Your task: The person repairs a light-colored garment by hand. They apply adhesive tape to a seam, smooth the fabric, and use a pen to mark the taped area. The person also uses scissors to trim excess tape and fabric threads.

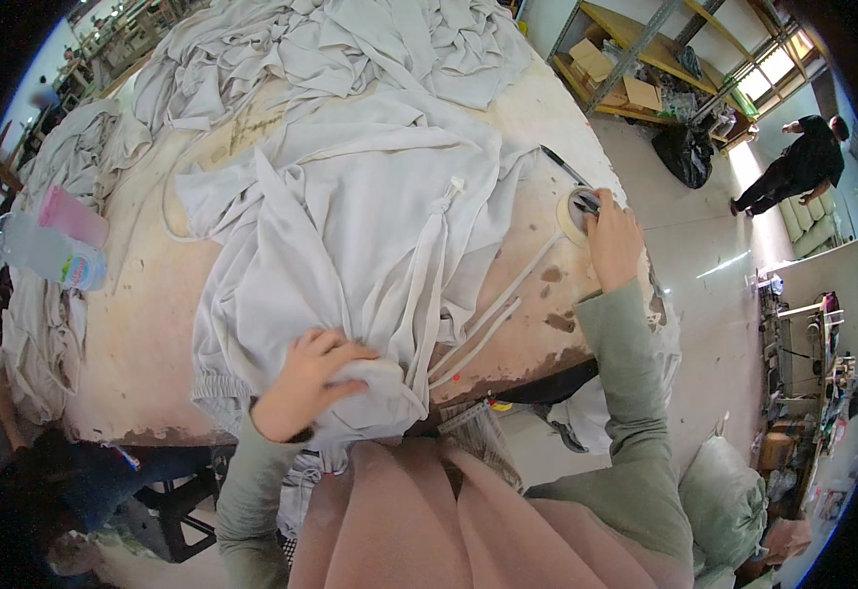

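Pale-grey garment (350, 211) lies loosely spread on the worn worktable (144, 339), its near end bunched at the table edge in front of the wearer; a gathered elastic edge (219, 387) shows at its left. Left hand (313, 383): palm down on the bunched near part, fingers bent, thumb set apart from them; whether any cloth is pinched beneath cannot be told. Long fabric ties (434, 245) run down the garment just right of that hand, and narrow cords (521, 277) slant over bare tabletop toward the right. Right hand (614, 239): arm extended to the table's right side, fingertips at a cream tape roll (566, 224) and a small dark tool (588, 203) in or over its ring. Grasp unconfirmed: the fingers partly cover the tool, and its kind is not clear. Black pen (564, 165) lies just beyond the roll, apart from the hand. Step in hand, as judged: cloth steadied on the left while the right reaches for, or puts down, the tool. Next move, if a pickup, would call for a sure pinch on the tool alone, leaving the roll in place, with the left hand keeping the folds from sliding off the edge.
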`<state>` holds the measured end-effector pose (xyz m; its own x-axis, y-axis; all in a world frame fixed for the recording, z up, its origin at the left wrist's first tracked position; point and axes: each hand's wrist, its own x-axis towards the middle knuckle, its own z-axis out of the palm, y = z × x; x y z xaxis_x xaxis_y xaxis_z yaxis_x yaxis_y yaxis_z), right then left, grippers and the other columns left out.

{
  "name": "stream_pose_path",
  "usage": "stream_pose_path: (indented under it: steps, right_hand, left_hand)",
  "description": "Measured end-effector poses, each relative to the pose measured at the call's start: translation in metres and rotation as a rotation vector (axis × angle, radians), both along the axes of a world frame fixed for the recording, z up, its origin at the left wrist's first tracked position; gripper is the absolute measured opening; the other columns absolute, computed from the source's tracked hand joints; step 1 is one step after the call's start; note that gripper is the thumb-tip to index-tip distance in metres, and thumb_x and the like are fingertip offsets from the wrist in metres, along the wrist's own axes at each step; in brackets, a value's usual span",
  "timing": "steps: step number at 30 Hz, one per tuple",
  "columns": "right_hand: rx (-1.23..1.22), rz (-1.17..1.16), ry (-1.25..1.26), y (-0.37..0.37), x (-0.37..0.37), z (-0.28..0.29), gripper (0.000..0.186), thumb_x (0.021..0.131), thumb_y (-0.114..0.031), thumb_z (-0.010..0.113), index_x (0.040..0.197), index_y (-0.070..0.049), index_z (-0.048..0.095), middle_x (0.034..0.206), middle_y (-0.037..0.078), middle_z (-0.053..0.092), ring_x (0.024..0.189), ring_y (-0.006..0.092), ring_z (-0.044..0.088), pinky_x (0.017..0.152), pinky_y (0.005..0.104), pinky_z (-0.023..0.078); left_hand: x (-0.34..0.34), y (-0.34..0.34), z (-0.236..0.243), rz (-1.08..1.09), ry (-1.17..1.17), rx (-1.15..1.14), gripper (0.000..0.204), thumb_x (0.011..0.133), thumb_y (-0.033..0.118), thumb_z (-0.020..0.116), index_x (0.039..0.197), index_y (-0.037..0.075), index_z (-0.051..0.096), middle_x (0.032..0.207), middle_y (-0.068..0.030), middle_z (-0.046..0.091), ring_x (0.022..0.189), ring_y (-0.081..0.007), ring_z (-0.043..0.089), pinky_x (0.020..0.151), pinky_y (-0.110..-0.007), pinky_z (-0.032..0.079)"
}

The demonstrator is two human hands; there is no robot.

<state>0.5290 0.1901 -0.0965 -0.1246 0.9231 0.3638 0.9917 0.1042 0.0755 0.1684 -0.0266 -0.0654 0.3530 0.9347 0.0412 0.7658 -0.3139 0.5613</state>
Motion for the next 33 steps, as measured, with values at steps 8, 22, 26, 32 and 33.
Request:
stream_pose_path:
  steps: [8,22,26,32,33]
  right_hand:
    - [0.063,-0.093,-0.093,0.010,-0.011,-0.006,0.028,0.084,-0.030,0.061,0.104,-0.012,0.058,0.104,0.007,0.060,0.102,0.0242,0.055,0.088,0.0479,0.037]
    - [-0.549,0.774,0.954,-0.048,-0.117,0.006,0.026,0.085,-0.024,0.064,0.103,-0.006,0.062,0.090,0.011,0.063,0.079,0.0258,0.061,0.072,0.0350,0.049]
    - [-0.559,1.053,0.549,-0.078,-0.147,0.002,0.024,0.083,-0.018,0.064,0.103,-0.005,0.061,0.093,0.010,0.063,0.082,0.0222,0.060,0.073,0.0326,0.048]
    - [-0.630,0.762,0.859,-0.055,-0.125,0.048,0.025,0.080,-0.007,0.058,0.105,-0.002,0.059,0.097,0.005,0.060,0.095,0.0108,0.055,0.083,0.0263,0.042]
    - [-0.625,0.734,1.059,-0.051,-0.118,0.061,0.024,0.080,-0.006,0.055,0.103,-0.001,0.058,0.096,0.004,0.061,0.095,0.0105,0.054,0.083,0.0255,0.041]
  left_hand:
    - [-0.112,0.017,0.052,0.486,-0.497,-0.120,0.024,0.082,0.008,0.062,0.104,-0.001,0.063,0.088,-0.0015,0.059,0.085,-0.0109,0.053,0.077,-0.028,0.042]
    - [0.069,-0.069,-0.028,0.542,-0.006,0.147,0.038,0.074,0.028,0.074,0.097,0.005,0.054,0.087,-0.0135,0.051,0.074,-0.0322,0.050,0.065,-0.043,0.039]
    - [0.060,-0.080,-0.034,0.539,-0.092,0.092,0.029,0.079,0.015,0.068,0.103,0.005,0.055,0.087,-0.0128,0.053,0.075,-0.0305,0.051,0.067,-0.038,0.041]
    - [-0.031,-0.113,0.018,1.114,-0.777,-0.057,0.039,0.091,0.012,0.058,0.127,0.001,0.047,0.099,-0.0102,0.061,0.074,-0.0145,0.057,0.061,-0.029,0.046]
    - [-0.052,-0.117,0.034,1.207,-0.702,-0.055,0.039,0.093,0.015,0.055,0.128,0.000,0.045,0.103,-0.0095,0.061,0.076,-0.0164,0.059,0.062,-0.031,0.049]
